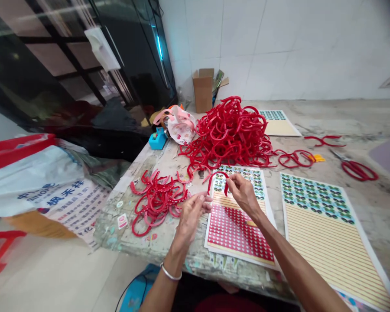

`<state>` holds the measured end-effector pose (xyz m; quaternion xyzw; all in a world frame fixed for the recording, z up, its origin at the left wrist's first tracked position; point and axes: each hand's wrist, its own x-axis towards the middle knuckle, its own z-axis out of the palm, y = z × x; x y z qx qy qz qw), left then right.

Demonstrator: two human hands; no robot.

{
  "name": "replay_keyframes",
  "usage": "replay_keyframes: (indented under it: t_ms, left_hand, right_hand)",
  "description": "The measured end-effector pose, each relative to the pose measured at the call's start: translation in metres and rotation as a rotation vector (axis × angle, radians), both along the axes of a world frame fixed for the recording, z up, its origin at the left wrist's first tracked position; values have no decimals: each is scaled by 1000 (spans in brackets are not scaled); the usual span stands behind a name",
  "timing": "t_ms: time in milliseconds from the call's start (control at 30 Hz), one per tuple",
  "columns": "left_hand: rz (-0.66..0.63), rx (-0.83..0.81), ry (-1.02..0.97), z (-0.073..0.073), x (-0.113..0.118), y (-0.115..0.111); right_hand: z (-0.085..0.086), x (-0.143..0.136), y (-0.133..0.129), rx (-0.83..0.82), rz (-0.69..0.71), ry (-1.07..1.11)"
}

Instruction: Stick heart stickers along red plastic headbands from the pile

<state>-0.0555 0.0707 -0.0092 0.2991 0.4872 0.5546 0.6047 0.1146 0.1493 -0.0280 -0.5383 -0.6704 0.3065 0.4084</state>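
Observation:
A curved red band [218, 173] is held up above a sticker sheet [237, 229] with red, white-dotted and green-blue patterned areas. My right hand [242, 190] pinches the band's right end. Close to its left end is my left hand [195, 210], thumb and fingertips drawn together; whether it grips the band or something small cannot be made out. Beyond the hands rises a large heap of red bands [234, 134]. A smaller pile of red and pink bands [159, 199] lies to the left of my left hand.
A second sticker sheet [334, 242] lies at right, with another sheet [279, 125] farther back. Red-handled scissors [359, 170] rest at the right. Behind are a cardboard box [203, 91], a blue tape dispenser [157, 139] and a patterned bag [180, 125]. The table's front edge is near my forearms.

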Motion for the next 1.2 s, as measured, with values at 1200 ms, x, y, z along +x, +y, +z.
replay_keyframes:
  t_ms: [1200]
  left_hand:
    - [191,-29,590,-57,36,-43]
  right_hand:
    - [-39,90,-99,-12,173,-540]
